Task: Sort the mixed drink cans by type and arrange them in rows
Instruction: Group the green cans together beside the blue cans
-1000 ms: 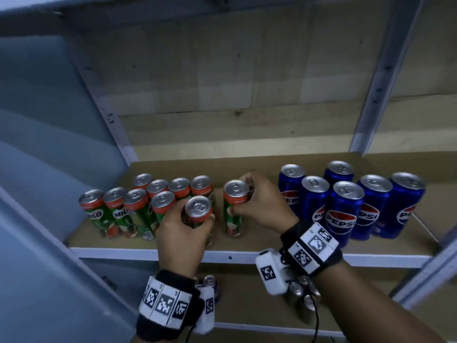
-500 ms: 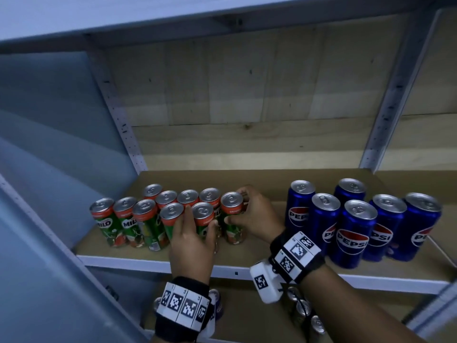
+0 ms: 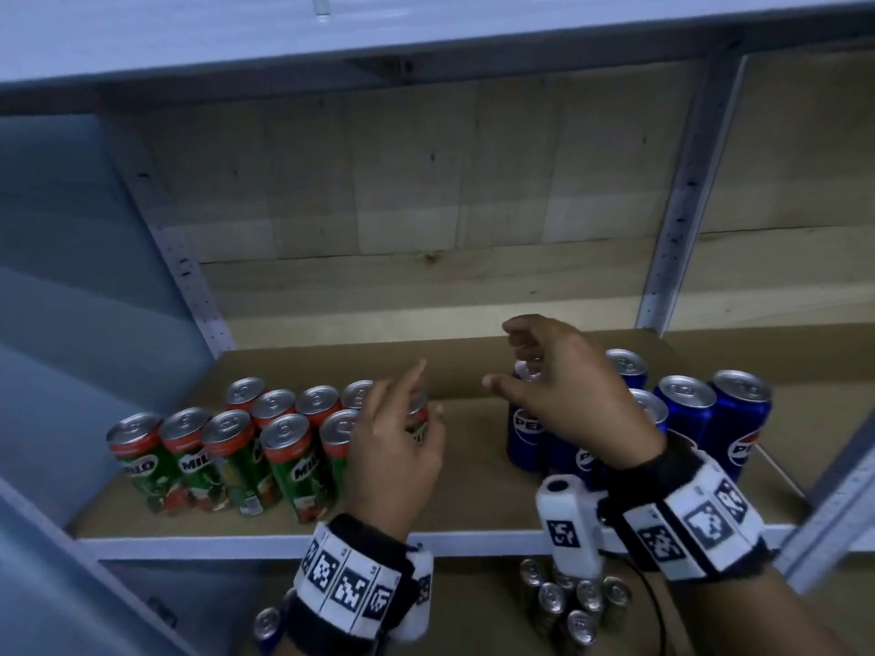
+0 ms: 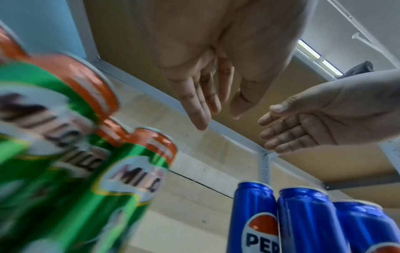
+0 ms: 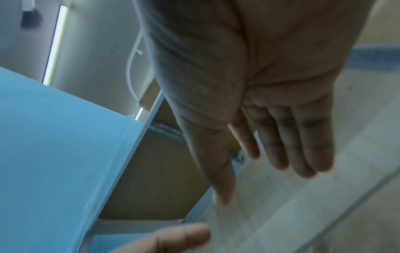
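Note:
Several green and red Milo cans (image 3: pixel 236 447) stand grouped in two rows at the left of the shelf board (image 3: pixel 473 494). Several blue Pepsi cans (image 3: pixel 686 409) stand grouped at the right, with a gap of bare board between the groups. My left hand (image 3: pixel 421 395) hovers over the right end of the Milo group, fingers straight, holding nothing. My right hand (image 3: pixel 516 362) is raised above the leftmost Pepsi cans, fingers relaxed and empty. The left wrist view shows the Milo cans (image 4: pixel 65 154), the Pepsi cans (image 4: pixel 255 214) and both open palms, left hand (image 4: pixel 214 109) and right hand (image 4: pixel 292 126). The right wrist view shows my right hand (image 5: pixel 259 162) spread.
A white shelf edge (image 3: pixel 213 544) runs along the front. An upper shelf (image 3: pixel 331 40) hangs close overhead. A metal upright (image 3: pixel 682 205) stands at the back right, another upright (image 3: pixel 180 258) at the back left. Several more cans (image 3: pixel 573 603) stand on the lower shelf.
Both hands have let go of the Milo cans they held at the group's right end and lifted off. My right hand has swung right, over the Pepsi cans.

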